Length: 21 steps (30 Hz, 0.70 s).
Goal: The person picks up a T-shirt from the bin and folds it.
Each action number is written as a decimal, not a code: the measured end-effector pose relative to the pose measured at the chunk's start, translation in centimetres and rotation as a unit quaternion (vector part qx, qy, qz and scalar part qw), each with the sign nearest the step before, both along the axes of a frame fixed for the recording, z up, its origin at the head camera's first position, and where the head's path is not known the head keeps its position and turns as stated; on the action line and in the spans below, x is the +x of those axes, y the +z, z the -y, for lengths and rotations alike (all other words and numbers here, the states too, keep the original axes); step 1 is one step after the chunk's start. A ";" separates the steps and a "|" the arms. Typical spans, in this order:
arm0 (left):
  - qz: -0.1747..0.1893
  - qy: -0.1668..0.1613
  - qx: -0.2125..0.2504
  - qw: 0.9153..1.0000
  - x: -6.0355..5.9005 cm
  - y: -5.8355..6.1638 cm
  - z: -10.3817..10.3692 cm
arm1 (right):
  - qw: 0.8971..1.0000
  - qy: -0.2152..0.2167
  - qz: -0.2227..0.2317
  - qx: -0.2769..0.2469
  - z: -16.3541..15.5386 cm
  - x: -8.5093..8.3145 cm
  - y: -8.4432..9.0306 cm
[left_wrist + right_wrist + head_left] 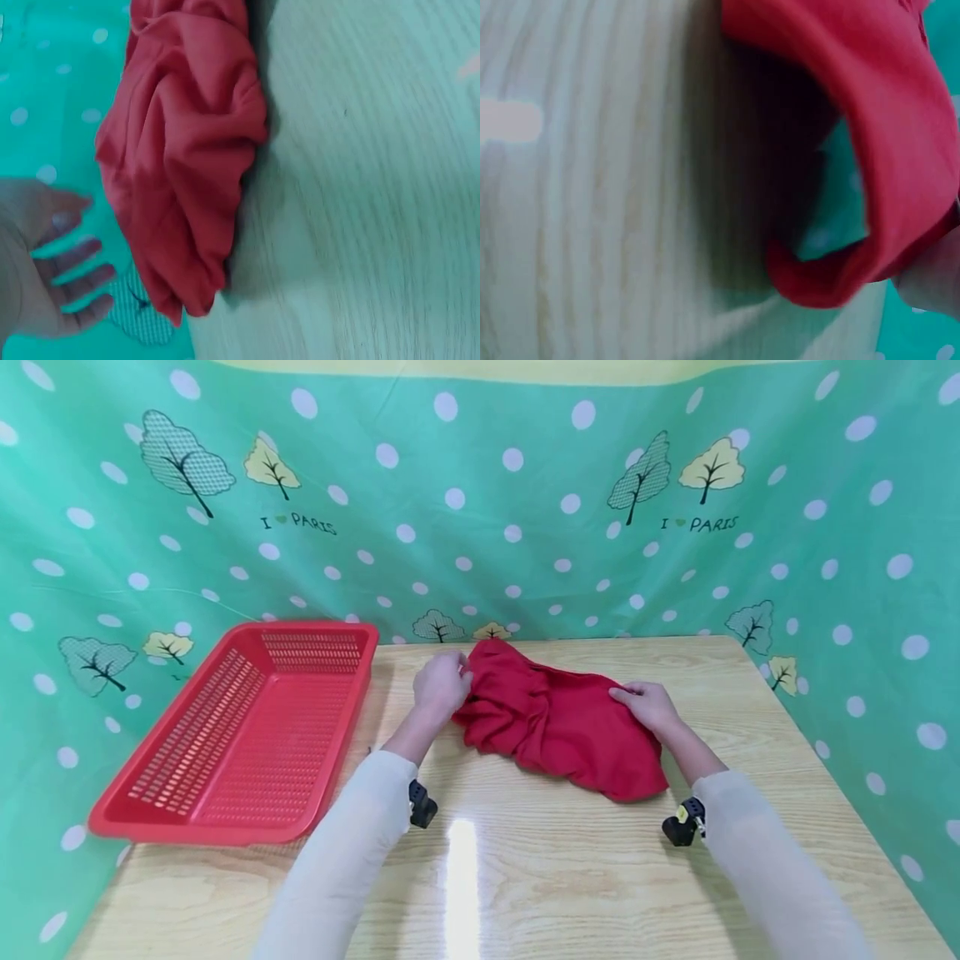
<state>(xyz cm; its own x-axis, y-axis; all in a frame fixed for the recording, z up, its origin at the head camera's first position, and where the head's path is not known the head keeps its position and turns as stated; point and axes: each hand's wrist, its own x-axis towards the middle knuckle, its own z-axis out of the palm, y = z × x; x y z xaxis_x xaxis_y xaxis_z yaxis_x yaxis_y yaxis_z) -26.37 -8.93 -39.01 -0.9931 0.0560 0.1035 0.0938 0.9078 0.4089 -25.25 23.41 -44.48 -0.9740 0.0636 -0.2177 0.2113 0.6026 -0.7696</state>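
A crumpled red cloth [570, 718] lies across the table in the head view, bunched at its left end and smoother toward the right. My left hand [442, 683] is beside the bunched end. In the left wrist view that hand [52, 262] has its fingers spread, apart from the red cloth [184, 142]. My right hand [648, 706] pinches the upper right edge between thumb and fingers. In the right wrist view the red cloth [900, 112] curves up off the table, and only part of the right hand [934, 277] shows at the edge.
A red plastic basket [348, 718] with slotted sides stands on the left of the wooden table [570, 877]. Behind and around the table hangs a green polka-dot curtain [480, 585] printed with trees. Small black devices [422, 804] are strapped to both wrists.
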 end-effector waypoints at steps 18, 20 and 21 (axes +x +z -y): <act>0.083 -0.278 -0.224 0.930 2.1 -2.4 -2.6 | 0.993 -0.039 -0.047 0.097 -0.6 -0.1 -1.2; 0.073 -0.257 -0.222 0.938 2.3 -2.2 -1.7 | 0.993 -0.050 -0.034 0.097 -1.3 0.1 -1.2; 0.071 -0.245 -0.222 0.941 2.4 -2.0 -1.2 | 0.993 -0.053 -0.026 0.098 -1.7 0.3 -1.2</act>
<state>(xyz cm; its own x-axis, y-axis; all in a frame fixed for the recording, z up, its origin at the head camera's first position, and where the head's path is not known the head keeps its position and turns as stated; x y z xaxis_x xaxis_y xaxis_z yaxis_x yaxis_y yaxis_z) -23.93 -7.72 -41.05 -0.8385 0.5175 -0.1708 0.5190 0.8539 0.0391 -24.97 25.12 -45.64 -0.9693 0.2020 -0.1403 0.2440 0.7183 -0.6515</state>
